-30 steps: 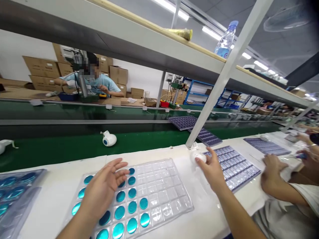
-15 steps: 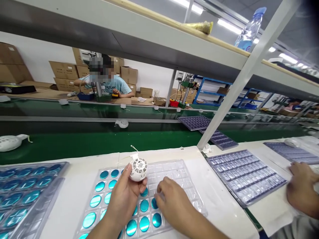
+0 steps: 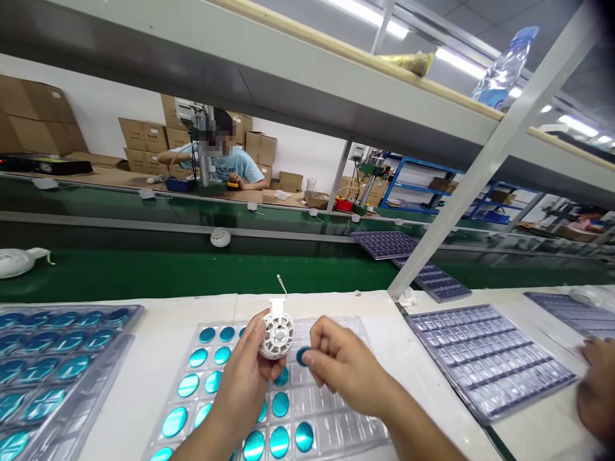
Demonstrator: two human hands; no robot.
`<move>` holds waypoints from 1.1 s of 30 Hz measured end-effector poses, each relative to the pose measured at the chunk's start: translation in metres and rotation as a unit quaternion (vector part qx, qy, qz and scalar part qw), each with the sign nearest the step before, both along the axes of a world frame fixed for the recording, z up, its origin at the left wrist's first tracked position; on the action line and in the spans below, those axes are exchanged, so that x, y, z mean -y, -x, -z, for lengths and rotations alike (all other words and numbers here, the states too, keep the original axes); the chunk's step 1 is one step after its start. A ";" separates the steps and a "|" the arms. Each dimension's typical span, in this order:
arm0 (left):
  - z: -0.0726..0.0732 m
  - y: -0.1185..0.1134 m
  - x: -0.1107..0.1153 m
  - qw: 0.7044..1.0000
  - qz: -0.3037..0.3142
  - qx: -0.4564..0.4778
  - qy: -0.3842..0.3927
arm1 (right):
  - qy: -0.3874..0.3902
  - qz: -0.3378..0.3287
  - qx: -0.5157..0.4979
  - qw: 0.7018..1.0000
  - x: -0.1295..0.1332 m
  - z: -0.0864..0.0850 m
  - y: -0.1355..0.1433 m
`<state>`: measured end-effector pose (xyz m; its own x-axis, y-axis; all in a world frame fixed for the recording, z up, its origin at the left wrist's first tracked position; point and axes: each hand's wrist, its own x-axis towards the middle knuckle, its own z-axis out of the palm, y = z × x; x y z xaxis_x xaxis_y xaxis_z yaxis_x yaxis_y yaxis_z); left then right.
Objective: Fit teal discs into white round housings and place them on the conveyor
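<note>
My left hand (image 3: 247, 371) is closed around a round white slotted plastic housing (image 3: 277, 335), its tab and a thin wire pointing up. Between the thumb and fingers of my right hand (image 3: 343, 365) is a blue disc (image 3: 302, 356), held just right of the housing and apart from it. Below both hands lies a clear plastic tray (image 3: 331, 419) with shiny blue discs (image 3: 188, 385) in its left compartments. Several compartments on its right side hold no disc. My left forearm hides part of the tray.
At left is another tray of blue discs (image 3: 62, 365); at right, a stacked clear tray (image 3: 494, 358). Behind runs a green conveyor (image 3: 158, 275) with white housings (image 3: 220, 237). A slanted post (image 3: 446, 221) and shelf stand ahead. A co-worker's hand (image 3: 598, 384) is at far right; another person sits opposite.
My right hand has lifted a blue disc out of its tray compartment and up beside the housing. My left hand has turned the housing more upright. A housing on the conveyor has shifted left.
</note>
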<state>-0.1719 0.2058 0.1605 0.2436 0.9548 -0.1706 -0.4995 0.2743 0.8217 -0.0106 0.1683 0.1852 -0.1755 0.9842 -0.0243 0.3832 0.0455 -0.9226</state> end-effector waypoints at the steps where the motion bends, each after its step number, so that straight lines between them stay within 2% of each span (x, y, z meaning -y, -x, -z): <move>1: 0.001 0.000 0.000 1.000 -0.003 -0.009 -0.006 | -0.003 0.015 -0.093 0.996 -0.003 0.000 0.001; 2: 0.002 0.000 0.000 1.000 -0.005 -0.020 -0.009 | -0.009 0.029 -0.162 0.986 -0.005 0.002 0.004; 4: 0.004 0.000 0.000 0.999 -0.006 -0.041 -0.009 | -0.027 0.050 -0.213 0.975 -0.008 0.010 0.012; 7: 0.009 -0.001 0.000 0.998 -0.001 -0.066 -0.007 | -0.043 0.065 -0.213 0.974 -0.007 0.025 0.020; 10: 0.013 -0.002 0.001 0.997 0.007 -0.075 -0.010 | -0.053 0.078 -0.188 0.978 -0.006 0.033 0.022; 17: 0.015 -0.001 0.005 0.996 0.014 -0.093 -0.007 | -0.061 0.104 -0.131 0.984 -0.006 0.034 0.020; 23: 0.005 0.001 0.007 0.994 0.029 -0.102 -0.035 | -0.029 0.114 -0.125 0.985 -0.005 0.031 0.016; 24: 0.002 0.000 0.008 0.994 0.037 -0.095 -0.036 | -0.021 0.103 -0.152 0.983 -0.005 0.030 0.016; 26: -0.001 -0.001 0.012 0.996 0.050 -0.068 -0.030 | 0.004 0.035 -0.233 0.972 -0.004 0.030 0.018; 28: -0.004 -0.001 0.018 0.997 0.060 -0.042 -0.016 | 0.024 -0.051 -0.317 0.947 -0.003 0.032 0.024; 29: -0.004 -0.001 0.021 0.997 0.067 -0.032 -0.008 | 0.025 -0.073 -0.346 0.935 -0.002 0.033 0.028; 31: -0.004 0.000 0.026 0.996 0.082 -0.018 0.003 | 0.010 -0.056 -0.374 0.926 0.001 0.035 0.037; 33: -0.005 0.001 0.030 0.996 0.093 -0.005 0.011 | -0.010 -0.013 -0.367 0.930 0.003 0.037 0.043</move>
